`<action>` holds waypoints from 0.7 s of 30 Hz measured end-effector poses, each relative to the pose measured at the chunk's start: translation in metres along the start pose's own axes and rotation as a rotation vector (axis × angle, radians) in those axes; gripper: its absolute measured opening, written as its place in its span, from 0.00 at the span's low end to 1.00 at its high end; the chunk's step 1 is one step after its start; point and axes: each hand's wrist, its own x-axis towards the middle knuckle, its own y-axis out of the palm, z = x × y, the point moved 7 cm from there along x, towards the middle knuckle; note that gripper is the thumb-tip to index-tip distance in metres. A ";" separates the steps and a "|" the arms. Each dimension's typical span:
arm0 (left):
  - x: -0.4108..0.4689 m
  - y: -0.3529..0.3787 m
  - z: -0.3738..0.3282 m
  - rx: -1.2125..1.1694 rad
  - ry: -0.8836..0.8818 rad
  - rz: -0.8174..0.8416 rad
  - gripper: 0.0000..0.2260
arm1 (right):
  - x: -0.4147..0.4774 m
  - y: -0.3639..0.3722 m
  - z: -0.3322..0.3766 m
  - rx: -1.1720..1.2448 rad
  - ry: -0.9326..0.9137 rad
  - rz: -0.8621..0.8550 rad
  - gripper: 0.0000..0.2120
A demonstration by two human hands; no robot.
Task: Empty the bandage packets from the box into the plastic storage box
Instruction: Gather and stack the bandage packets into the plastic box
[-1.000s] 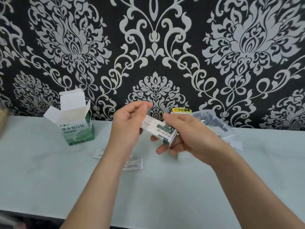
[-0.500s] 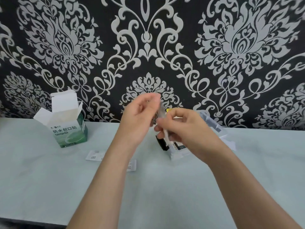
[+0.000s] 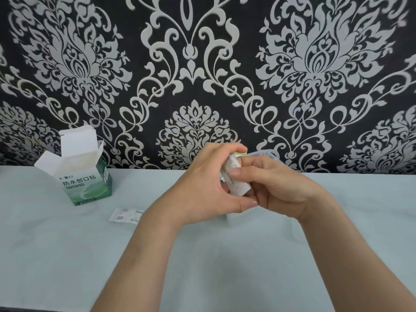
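The small bandage carton (image 3: pixel 236 180) is held in the air between both hands, above the worktop (image 3: pixel 225 266) and just in front of the plastic storage box (image 3: pixel 267 153). Its long axis runs on a slant, the upper end pointing far and left, the lower end near and right. It is a slim cardboard block with square edges, a smooth white face towards the camera and fine grey print along one side; which end is open cannot be told. The right hand (image 3: pixel 279 188) pinches it, thumb pressed on the white face and fingers (image 3: pixel 254 162) behind. The left hand (image 3: pixel 202 188) curls over the upper end, its thumb lying under the lower end, so both hands are clamped on the carton. The storage box is clear, thin-walled plastic, and only a strip of its rounded rim shows past the knuckles, far and right of the carton; the right hand is the nearer to it. So the tip-out would probably go away and rightward over that rim. One flat white paper packet (image 3: pixel 126 215) lies on the pale, matt worktop to the near left. Further left stands a glossy green carton (image 3: pixel 87 181), flaps open, below dark damask wallpaper (image 3: pixel 202 64).
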 end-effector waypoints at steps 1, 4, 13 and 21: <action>0.001 0.000 -0.001 0.025 -0.003 0.004 0.35 | 0.000 -0.002 -0.001 0.001 0.001 0.006 0.18; 0.007 -0.002 -0.006 0.013 -0.028 0.046 0.31 | -0.002 -0.011 0.001 0.052 -0.024 -0.005 0.19; 0.054 -0.025 -0.002 0.019 -0.003 -0.163 0.14 | -0.016 -0.043 0.018 -0.072 -0.055 -0.183 0.07; 0.061 -0.009 0.036 0.351 -0.156 -0.219 0.08 | -0.002 -0.069 0.013 -0.806 0.110 -0.534 0.11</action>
